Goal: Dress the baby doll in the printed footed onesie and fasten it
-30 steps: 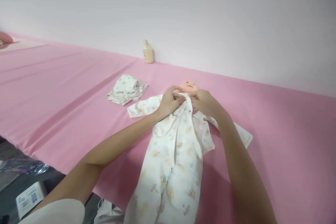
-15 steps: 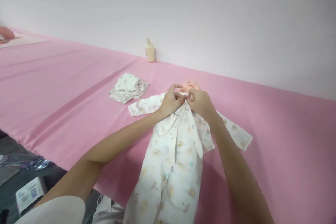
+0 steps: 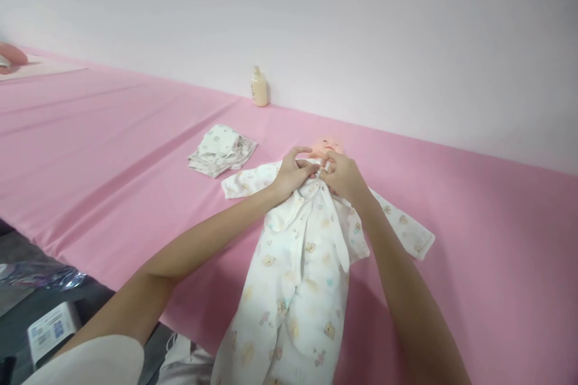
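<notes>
Cloth (image 3: 56, 65), pale and flat, lies at the far left of the pink-covered tabletop (image 3: 112, 162), with a rounded pink object (image 3: 13, 54) on it, cut off by the frame. Below, beyond the tabletop's edge, are a crumpled clear plastic bag (image 3: 43, 277) and, nearer, a white box (image 3: 53, 331) with a printed label. Next comes the person's white sleeve (image 3: 93, 364), then some pale fabric (image 3: 187, 364) with a drawstring, just under the tabletop's edge. A folded stack of printed white cloths (image 3: 221, 150) sits on the tabletop, and farther back a pump bottle (image 3: 259, 90) of pale yellow stands upright near the wall (image 3: 361, 42).

Toward the middle, the white bear-print outfit (image 3: 311, 289) lies lengthwise over a doll (image 3: 329, 146), its legs toward the person and one arm spread left. The left hand (image 3: 289, 181) rests at its neckline, index finger arched; whether those fingers grip the fabric cannot be told. Fingertips of both hands nearly meet below the doll's chin. The right hand (image 3: 347, 175) has its fingers pinched on the collar edge. Right of the body, a printed flap (image 3: 356, 237) lies loose, and the other arm of the outfit slants outward past the right forearm.
</notes>
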Tool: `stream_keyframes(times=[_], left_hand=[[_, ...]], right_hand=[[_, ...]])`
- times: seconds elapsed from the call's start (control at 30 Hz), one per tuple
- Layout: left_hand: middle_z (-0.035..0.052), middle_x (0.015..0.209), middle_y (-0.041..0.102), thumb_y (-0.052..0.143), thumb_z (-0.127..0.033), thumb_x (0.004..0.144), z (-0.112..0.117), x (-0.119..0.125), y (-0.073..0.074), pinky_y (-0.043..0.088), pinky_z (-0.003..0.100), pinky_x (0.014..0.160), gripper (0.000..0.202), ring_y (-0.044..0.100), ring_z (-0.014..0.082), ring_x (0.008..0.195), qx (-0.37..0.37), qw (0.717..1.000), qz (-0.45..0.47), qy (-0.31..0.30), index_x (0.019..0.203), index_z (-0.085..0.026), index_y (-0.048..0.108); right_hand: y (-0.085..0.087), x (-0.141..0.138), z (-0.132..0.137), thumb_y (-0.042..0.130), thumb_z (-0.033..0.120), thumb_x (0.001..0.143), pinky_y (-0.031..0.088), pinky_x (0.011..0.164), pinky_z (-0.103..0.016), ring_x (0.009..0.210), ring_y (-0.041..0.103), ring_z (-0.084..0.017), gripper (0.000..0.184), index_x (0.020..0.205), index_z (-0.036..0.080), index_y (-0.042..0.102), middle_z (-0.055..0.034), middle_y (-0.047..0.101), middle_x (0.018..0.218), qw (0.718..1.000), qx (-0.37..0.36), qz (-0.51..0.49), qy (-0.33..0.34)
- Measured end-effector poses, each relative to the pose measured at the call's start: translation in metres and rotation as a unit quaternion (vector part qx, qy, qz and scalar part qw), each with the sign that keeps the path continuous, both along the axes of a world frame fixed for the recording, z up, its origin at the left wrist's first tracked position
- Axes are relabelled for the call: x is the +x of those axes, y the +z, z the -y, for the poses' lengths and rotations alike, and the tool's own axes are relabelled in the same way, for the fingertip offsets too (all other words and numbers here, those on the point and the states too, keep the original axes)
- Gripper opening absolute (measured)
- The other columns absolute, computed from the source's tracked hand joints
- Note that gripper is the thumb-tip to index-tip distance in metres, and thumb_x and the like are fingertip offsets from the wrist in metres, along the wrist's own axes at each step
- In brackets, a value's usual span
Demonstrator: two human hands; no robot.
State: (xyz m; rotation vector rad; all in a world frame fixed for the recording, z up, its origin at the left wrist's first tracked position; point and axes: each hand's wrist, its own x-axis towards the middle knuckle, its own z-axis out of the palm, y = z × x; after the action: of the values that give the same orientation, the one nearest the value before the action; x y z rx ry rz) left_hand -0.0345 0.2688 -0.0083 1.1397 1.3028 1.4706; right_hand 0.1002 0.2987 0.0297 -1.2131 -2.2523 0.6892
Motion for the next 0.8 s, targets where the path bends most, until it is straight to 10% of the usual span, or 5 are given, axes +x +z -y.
stream_keyframes(times=[0.2,0.53,0.8], left_hand=[[-0.0063,0.054,0.055,0.065,-0.020,0.072,0.003,0.003,0.003,0.034,0.015,0.048,0.042,0.046,0.0054,0.048,0.012,0.999,-0.033,0.011,0.110,-0.017,0.049],[-0.0023,0.073,0.061,0.063,-0.021,0.074,-0.002,0.003,-0.006,0.033,0.015,0.047,0.032,0.041,0.0028,0.048,0.081,0.993,-0.079,-0.027,0.102,-0.017,0.049],[0.0068,0.082,0.066,0.068,-0.020,0.069,0.013,-0.031,0.037,0.048,0.022,0.053,0.024,0.062,0.0151,0.071,-0.052,0.947,-0.131,-0.289,0.090,-0.016,0.060]], right_hand=[[0.001,-0.001,-0.001,0.051,0.016,0.075,0.032,0.054,-0.023,0.051,0.045,-0.011,0.006,0.077,0.016,0.057,0.0028,0.050,0.052,0.997,0.061,0.049,-0.020],[-0.004,0.008,-0.013,0.051,0.018,0.076,0.027,0.037,-0.020,0.037,0.035,-0.007,0.009,0.068,0.017,0.052,0.0079,0.034,0.043,0.927,-0.292,-0.234,0.001],[0.008,0.001,0.024,0.050,0.024,0.081,0.031,0.052,-0.024,0.058,0.049,-0.013,0.014,0.073,0.017,0.058,-0.0021,0.056,0.064,0.993,0.053,0.075,-0.076]])
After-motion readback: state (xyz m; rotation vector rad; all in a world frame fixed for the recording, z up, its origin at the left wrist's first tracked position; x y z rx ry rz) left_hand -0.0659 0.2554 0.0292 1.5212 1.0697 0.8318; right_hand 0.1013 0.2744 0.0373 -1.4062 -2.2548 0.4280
